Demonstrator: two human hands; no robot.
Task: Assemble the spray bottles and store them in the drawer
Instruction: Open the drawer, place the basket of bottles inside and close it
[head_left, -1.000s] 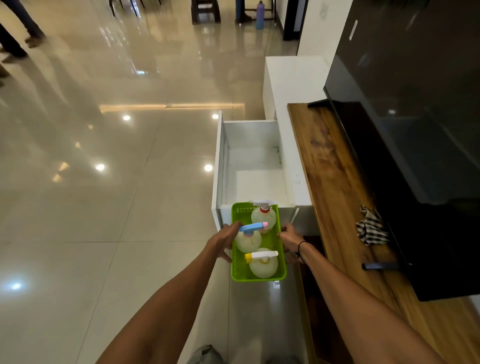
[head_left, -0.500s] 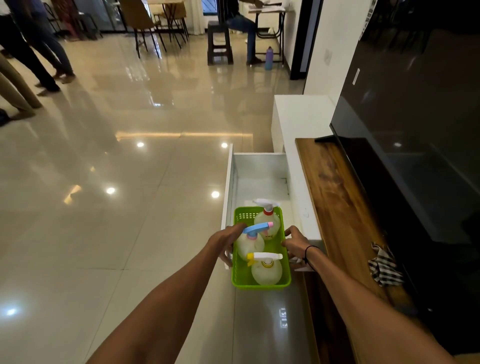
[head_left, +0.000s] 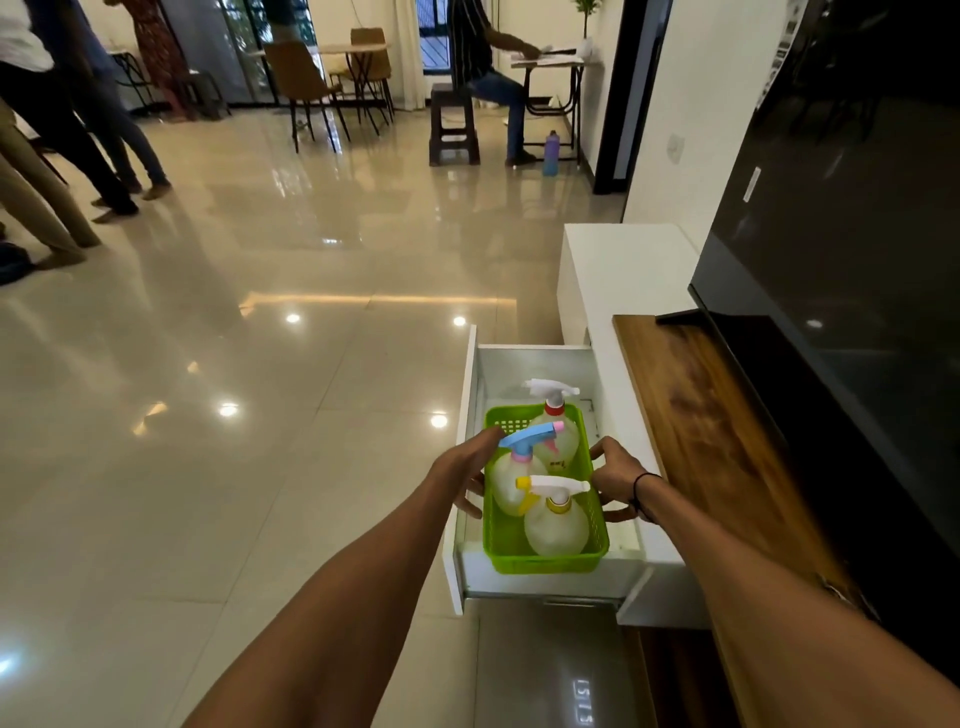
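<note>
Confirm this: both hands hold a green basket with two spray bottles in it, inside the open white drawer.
Not two. The head view shows three spray bottles in the green basket; both the left hand and right hand hold it, inside the open white drawer.

I stand in a large open room, part living room and part workspace. Glossy floor tiles (head_left: 260, 364) fill the left and centre of the frame. At right, a big dark television (head_left: 857, 234) rests on a wooden cabinet top (head_left: 701, 415), with a white drawer (head_left: 470, 415) pulled open below centre. Along the top edge are chairs (head_left: 301, 78), a small table (head_left: 358, 49), and a person seated at a desk (head_left: 550, 62); more legs stand at upper left.
</note>
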